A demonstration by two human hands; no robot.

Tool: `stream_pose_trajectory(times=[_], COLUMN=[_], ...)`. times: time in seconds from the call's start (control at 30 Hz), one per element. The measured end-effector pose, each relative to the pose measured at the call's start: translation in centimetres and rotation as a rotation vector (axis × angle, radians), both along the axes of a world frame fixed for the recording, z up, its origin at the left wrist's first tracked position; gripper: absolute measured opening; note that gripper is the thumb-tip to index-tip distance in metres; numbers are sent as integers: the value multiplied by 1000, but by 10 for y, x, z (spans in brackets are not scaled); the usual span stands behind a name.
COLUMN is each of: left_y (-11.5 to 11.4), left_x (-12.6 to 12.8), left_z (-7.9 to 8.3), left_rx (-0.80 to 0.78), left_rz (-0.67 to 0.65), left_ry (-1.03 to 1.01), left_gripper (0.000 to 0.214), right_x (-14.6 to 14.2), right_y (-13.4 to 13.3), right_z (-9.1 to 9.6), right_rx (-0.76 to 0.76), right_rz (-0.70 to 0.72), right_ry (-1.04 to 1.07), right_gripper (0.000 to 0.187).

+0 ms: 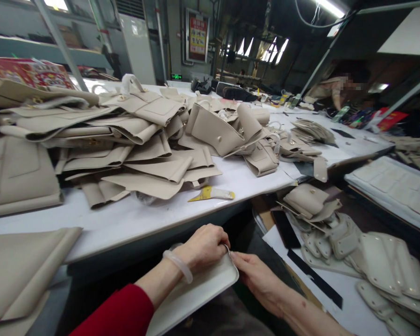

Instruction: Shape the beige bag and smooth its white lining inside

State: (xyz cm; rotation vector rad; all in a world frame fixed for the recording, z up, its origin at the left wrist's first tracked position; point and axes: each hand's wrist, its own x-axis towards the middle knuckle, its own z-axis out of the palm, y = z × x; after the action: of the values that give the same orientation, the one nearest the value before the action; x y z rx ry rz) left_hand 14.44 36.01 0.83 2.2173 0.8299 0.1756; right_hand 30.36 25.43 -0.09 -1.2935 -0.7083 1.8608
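A cream leather bag panel (pixel 199 296) with a rounded corner lies over my lap, below the table edge. My left hand (pixel 207 245) is closed over its upper edge, fingers curled in. At the rounded corner, my right hand (pixel 257 275) pinches the rim between thumb and fingers. The two hands are close together, with a small gap at the corner. A pale bangle (pixel 178 266) circles my left wrist, below a red sleeve (pixel 117 313). The underside of the panel is hidden.
Beige bag pieces (pixel 143 140) are heaped along the white table (pixel 118 224). A yellow-tipped tool (pixel 211 193) lies near its edge. At right, a side surface holds a dark phone (pixel 286 228), a black strip (pixel 315 279) and stacked flaps (pixel 385 263). A person (pixel 332 91) works farther back.
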Motion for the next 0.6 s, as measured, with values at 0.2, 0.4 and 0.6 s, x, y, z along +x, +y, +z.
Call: stream_pose_trajectory(times=[0.2, 0.4, 0.6], left_y=[3, 5, 7], left_x=[-2, -5, -11], left_z=[-3, -10, 2], left_rx=[-41, -59, -18], left_rz=[-3, -23, -29], left_ry=[-17, -43, -2], left_gripper=[31, 31, 37], right_x=[-6, -12, -18], right_y=[-5, -2, -1], right_z=[-4, -11, -2], right_rx=[-8, 57, 148], right_rz=[-36, -20, -16], right_ry=[-35, -169, -392], right_gripper=[53, 56, 59])
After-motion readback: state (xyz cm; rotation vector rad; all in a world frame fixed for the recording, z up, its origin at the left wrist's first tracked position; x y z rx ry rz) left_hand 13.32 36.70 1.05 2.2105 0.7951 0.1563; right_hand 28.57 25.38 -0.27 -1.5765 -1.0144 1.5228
